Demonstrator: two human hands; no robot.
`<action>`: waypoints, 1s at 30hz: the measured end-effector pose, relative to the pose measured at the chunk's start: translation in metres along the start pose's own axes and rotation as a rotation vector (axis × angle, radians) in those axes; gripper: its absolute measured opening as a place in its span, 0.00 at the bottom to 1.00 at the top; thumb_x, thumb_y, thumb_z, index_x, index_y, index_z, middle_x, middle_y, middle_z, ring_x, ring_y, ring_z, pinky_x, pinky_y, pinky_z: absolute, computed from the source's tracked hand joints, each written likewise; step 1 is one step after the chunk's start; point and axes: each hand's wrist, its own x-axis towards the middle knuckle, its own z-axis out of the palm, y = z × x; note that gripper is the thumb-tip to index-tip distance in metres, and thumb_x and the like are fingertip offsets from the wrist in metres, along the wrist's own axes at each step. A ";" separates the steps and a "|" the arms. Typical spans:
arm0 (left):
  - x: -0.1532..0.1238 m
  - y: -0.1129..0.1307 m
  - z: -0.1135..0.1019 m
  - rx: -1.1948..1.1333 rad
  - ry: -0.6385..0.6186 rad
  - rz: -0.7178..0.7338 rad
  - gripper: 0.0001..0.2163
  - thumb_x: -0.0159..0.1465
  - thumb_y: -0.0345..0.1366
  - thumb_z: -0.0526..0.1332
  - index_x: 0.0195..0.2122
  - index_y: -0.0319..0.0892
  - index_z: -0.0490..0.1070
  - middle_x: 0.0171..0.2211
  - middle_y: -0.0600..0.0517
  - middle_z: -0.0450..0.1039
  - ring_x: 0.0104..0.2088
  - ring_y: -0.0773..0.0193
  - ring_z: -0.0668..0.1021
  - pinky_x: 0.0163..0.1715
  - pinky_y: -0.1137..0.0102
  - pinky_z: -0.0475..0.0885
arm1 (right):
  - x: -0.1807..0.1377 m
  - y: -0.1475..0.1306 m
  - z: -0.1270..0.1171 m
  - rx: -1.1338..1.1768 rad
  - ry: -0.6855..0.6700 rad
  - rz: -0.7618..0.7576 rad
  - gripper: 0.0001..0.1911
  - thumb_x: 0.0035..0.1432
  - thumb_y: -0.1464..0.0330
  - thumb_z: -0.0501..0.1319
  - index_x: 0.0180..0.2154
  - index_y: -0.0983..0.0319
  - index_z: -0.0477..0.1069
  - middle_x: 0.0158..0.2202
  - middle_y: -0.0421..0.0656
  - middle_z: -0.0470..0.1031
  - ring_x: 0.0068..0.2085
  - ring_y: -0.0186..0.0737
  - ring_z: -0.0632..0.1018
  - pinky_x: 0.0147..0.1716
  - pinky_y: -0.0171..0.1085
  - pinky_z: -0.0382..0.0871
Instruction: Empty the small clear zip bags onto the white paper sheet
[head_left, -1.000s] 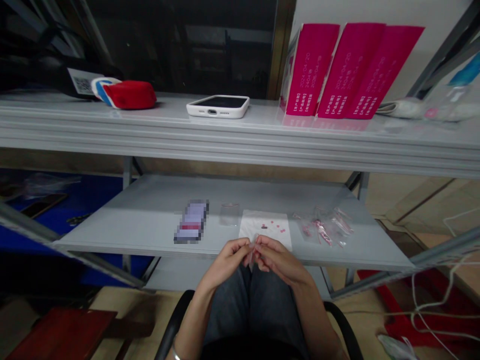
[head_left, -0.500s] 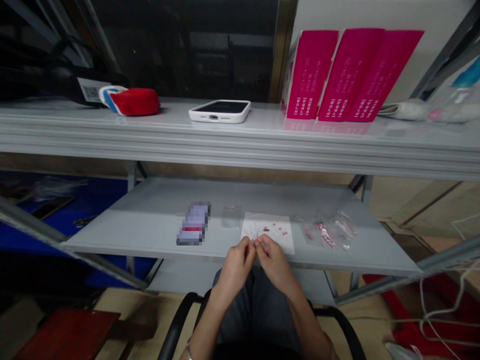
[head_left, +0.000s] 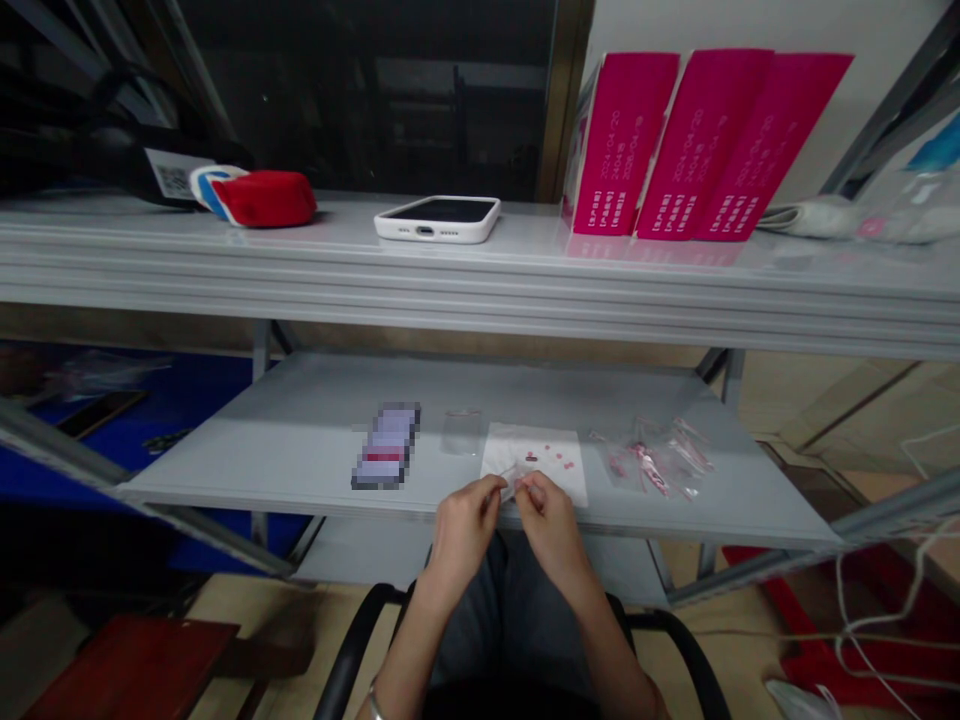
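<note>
A small clear plastic bag (head_left: 511, 478) is stretched between my hands at the front edge of the grey shelf. My left hand (head_left: 466, 518) pinches its left side between thumb and fingers. My right hand (head_left: 547, 520) is closed at the bag's right side, with a tiny pinkish spot by its fingertips that I cannot make out. Just beyond the hands lies a white sheet (head_left: 495, 440) bearing several small pink pieces (head_left: 559, 457) and a short dark piece (head_left: 532, 459). To its left rests another clear bag (head_left: 461, 432), flat.
Several clear bags with pink contents (head_left: 652, 465) lie right of the sheet. A blurred-out phone (head_left: 387, 447) sits at the left. The upper shelf (head_left: 450, 290) holds a white-cased phone (head_left: 439, 220), a red item (head_left: 274, 198) and pink boxes (head_left: 626, 145). Chair armrests (head_left: 360, 640) flank me.
My hands have moved slightly apart, my left one to the left. More of the clear bag now shows between them.
</note>
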 end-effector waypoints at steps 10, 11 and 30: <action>0.003 0.006 -0.008 0.027 -0.020 -0.018 0.16 0.64 0.40 0.54 0.53 0.50 0.68 0.44 0.49 0.77 0.39 0.58 0.79 0.37 0.70 0.68 | -0.005 0.000 0.002 0.301 -0.030 0.136 0.14 0.53 0.56 0.59 0.30 0.60 0.65 0.27 0.38 0.68 0.26 0.34 0.70 0.25 0.34 0.63; 0.003 0.005 -0.009 0.028 -0.019 -0.017 0.17 0.64 0.39 0.54 0.54 0.50 0.67 0.44 0.49 0.77 0.37 0.59 0.79 0.36 0.71 0.68 | -0.005 0.000 0.001 0.380 -0.051 0.213 0.16 0.52 0.54 0.60 0.34 0.60 0.66 0.29 0.39 0.70 0.26 0.34 0.71 0.24 0.34 0.63; 0.009 0.022 -0.001 -0.351 0.210 0.152 0.06 0.58 0.35 0.61 0.33 0.45 0.77 0.40 0.48 0.69 0.44 0.59 0.71 0.44 0.67 0.65 | 0.010 0.006 -0.015 1.055 -0.094 0.469 0.09 0.50 0.64 0.64 0.34 0.60 0.71 0.33 0.40 0.76 0.35 0.35 0.77 0.39 0.36 0.70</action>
